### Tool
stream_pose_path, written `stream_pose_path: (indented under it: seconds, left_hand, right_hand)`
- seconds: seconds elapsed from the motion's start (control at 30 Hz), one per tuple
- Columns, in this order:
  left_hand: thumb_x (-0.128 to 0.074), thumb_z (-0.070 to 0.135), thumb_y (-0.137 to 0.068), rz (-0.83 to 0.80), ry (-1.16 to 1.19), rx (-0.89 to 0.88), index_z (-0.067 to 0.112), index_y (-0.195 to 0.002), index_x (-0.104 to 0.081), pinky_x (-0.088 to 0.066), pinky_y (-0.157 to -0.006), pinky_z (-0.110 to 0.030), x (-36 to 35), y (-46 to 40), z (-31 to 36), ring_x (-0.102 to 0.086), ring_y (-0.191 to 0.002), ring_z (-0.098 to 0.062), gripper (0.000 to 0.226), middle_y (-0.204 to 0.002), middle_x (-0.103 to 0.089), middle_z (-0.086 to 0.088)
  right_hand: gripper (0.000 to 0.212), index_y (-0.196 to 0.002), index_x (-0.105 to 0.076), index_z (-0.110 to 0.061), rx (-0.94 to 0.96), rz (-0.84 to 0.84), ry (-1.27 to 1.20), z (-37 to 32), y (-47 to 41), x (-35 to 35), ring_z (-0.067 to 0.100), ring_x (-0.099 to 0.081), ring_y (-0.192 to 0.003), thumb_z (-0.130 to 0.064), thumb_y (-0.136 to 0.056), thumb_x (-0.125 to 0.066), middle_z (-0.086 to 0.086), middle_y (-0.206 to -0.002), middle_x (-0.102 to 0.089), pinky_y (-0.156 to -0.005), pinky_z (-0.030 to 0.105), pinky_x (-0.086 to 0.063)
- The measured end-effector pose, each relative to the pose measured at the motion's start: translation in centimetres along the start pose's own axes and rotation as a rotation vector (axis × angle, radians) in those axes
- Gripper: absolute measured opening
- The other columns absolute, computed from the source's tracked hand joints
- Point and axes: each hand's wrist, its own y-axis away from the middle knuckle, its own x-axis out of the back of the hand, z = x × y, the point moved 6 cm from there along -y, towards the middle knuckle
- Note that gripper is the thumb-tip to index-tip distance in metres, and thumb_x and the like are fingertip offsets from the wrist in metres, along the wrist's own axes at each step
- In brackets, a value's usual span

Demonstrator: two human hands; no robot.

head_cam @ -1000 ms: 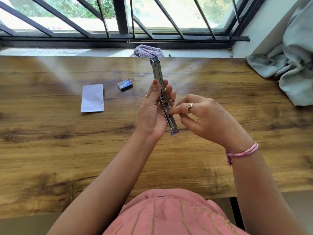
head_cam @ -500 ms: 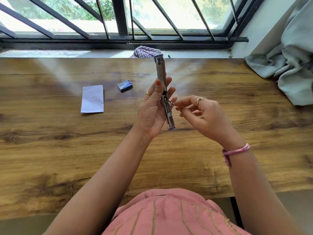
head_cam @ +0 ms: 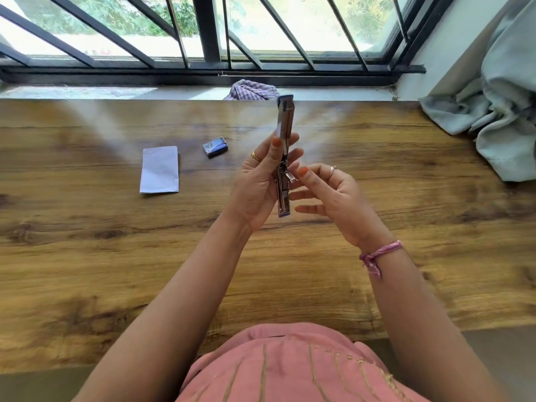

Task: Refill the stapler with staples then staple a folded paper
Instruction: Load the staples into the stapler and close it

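Note:
My left hand (head_cam: 258,184) grips a metal stapler (head_cam: 284,123) that is swung fully open into one long strip, held above the wooden table (head_cam: 406,221) with its far end pointing toward the window. My right hand (head_cam: 327,195) is just to the right of it, fingers spread, thumb tip close to the hinge; I cannot tell whether it touches. Whether it pinches any staples I cannot tell. A small blue staple box (head_cam: 215,146) lies on the table to the left. A folded white paper (head_cam: 159,169) lies further left.
A checked cloth (head_cam: 249,90) lies on the window sill behind the table, under a barred window. A pale grey curtain (head_cam: 499,105) hangs over the table's far right corner. The table's near edge runs in front of my pink garment.
The stapler has tilted more upright and shifted slightly right. My right hand has drawn back from the lower magazine and spread its fingers.

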Motion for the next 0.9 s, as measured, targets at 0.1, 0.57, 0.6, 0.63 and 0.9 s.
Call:
stream_pose_path:
  seconds: [0.1, 0.57, 0.6, 0.63, 0.9]
  left_hand:
    - [-0.058, 0.027, -0.086, -0.059, -0.042, -0.038, 0.02, -0.112, -0.068, -0.052, -0.086, -0.027, -0.32, -0.03, 0.72, -0.066, -0.098, -0.012, 0.029, -0.109, -0.07, 0.005]
    - [-0.055, 0.025, -0.09, 0.004, 0.064, -0.026, 0.019, -0.105, -0.071, -0.053, -0.088, -0.027, 0.19, -0.7, 0.23, -0.067, -0.095, -0.011, 0.022, -0.108, -0.07, 0.006]
    - [-0.054, 0.023, -0.093, 0.008, 0.076, -0.023, 0.02, -0.102, -0.072, -0.053, -0.088, -0.027, 0.18, -0.71, 0.22, -0.067, -0.095, -0.011, 0.022, -0.108, -0.07, 0.006]
    - [-0.051, 0.022, -0.096, 0.01, 0.085, -0.02, 0.02, -0.101, -0.073, -0.053, -0.088, -0.027, 0.15, -0.72, 0.21, -0.067, -0.094, -0.011, 0.023, -0.107, -0.07, 0.006]
    - [-0.044, 0.019, -0.1, -0.014, 0.155, -0.005, 0.017, -0.104, -0.071, -0.051, -0.09, -0.03, -0.02, -0.94, 0.38, -0.066, -0.095, -0.012, 0.027, -0.107, -0.07, 0.004]
  right_hand:
    - [0.019, -0.092, -0.071, -0.03, 0.005, -0.009, -0.033, 0.05, 0.05, -0.16, 0.018, -0.07, -0.092, -0.046, -0.083, -0.068, -0.002, -0.095, -0.073, -0.075, 0.034, -0.057]
    - [0.015, -0.092, -0.071, -0.025, -0.004, -0.003, -0.049, 0.28, -0.38, -0.17, 0.015, -0.069, -0.09, -0.036, -0.083, -0.07, -0.003, -0.094, -0.073, -0.076, 0.032, -0.057]
    - [0.013, -0.092, -0.07, -0.024, -0.003, 0.002, -0.042, 0.31, -0.48, -0.18, 0.014, -0.068, -0.089, -0.034, -0.084, -0.069, -0.003, -0.093, -0.073, -0.075, 0.031, -0.056]
    - [0.011, -0.092, -0.07, -0.023, -0.001, 0.004, -0.037, 0.32, -0.56, -0.18, 0.014, -0.068, -0.088, -0.032, -0.085, -0.069, -0.003, -0.092, -0.073, -0.075, 0.031, -0.056]
    - [0.016, -0.094, -0.069, -0.02, -0.008, -0.017, -0.065, -0.02, -0.91, -0.36, 0.012, -0.068, -0.085, -0.032, -0.084, -0.068, -0.004, -0.089, -0.072, -0.075, 0.032, -0.057]
